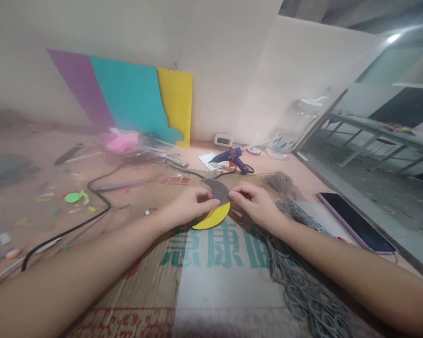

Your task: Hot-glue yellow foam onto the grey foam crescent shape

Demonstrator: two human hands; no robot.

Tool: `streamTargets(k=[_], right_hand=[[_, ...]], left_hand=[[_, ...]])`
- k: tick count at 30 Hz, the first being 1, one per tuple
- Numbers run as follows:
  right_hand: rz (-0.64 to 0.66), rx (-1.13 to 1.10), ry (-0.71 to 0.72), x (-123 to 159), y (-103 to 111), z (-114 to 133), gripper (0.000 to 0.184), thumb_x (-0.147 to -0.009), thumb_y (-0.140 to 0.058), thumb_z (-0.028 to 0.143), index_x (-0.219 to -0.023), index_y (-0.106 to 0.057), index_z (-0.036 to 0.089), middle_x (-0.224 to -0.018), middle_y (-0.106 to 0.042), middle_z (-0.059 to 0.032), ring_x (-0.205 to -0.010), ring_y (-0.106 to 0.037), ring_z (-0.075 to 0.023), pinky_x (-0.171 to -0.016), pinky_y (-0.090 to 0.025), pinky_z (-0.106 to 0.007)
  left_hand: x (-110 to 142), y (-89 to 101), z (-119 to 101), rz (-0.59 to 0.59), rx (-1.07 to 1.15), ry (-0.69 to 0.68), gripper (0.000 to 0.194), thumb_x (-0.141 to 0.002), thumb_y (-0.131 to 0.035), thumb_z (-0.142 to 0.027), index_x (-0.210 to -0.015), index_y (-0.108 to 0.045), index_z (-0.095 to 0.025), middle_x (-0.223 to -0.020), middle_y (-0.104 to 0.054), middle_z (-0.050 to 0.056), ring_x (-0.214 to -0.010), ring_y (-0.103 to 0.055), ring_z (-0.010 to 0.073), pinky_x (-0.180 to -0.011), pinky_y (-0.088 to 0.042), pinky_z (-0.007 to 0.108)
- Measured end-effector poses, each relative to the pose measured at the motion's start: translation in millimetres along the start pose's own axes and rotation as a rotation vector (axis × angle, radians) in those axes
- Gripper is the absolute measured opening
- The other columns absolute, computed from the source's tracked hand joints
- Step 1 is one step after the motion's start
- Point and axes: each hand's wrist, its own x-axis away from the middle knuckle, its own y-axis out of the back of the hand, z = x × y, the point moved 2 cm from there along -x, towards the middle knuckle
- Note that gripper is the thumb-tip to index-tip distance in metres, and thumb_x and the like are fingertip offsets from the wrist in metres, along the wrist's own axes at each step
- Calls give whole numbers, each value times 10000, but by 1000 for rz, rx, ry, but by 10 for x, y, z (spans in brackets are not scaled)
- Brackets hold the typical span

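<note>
A crescent-shaped piece (215,217) is held up over the cardboard, its lower part bare yellow and its upper part covered in grey, apparently wound yarn. My left hand (197,203) grips its inner side, the thumb lying across the front where grey meets yellow. On the outer edge, my right hand (251,201) pinches it between thumb and fingertips. Loose grey yarn (299,277) runs in a tangled heap beneath my right forearm and down toward the front. Whether a strand passes through my right fingers is too small to tell.
Behind the crescent a blue glue gun (229,157) rests beside a white paper. A phone (356,220) lies at right, a clear jug (292,126) behind. Black cable (107,206) crosses the left side among scraps. Coloured sheets (130,91) lean against the wall. Printed cardboard (151,281) covers the front.
</note>
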Motion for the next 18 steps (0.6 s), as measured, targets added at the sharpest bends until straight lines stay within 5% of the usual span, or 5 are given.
streamTargets(k=[10, 15, 18], right_hand=[[-198, -151, -100, -55, 166, -49, 370, -940, -447, 439, -710, -566, 175, -656, -580, -18, -598, -516, -132, -594, -426, -255], [-237, -128, -27, -35, 471, 323, 191, -845, -633, 369, -756, -660, 202, -765, -664, -25, -734, -606, -161, -701, -491, -281], [-182, -119, 72, 287, 719, 600, 155, -819, -685, 324, -699, -630, 241, -808, -674, -21, -813, -629, -187, -738, -514, -307]], left_hand=[[-2, 15, -1, -40, 42, 29, 330, -769, -586, -448, -620, -490, -170, -479, -460, -62, -396, -396, 62, -400, -262, 185], [-6, 37, 39, -50, 125, 76, 370, -774, -565, -506, -632, -459, -181, -464, -420, -77, -364, -375, 59, -365, -241, 180], [-28, 33, 70, -48, 125, 81, 366, -772, -557, -509, -634, -464, -183, -469, -430, -75, -358, -376, 60, -351, -231, 181]])
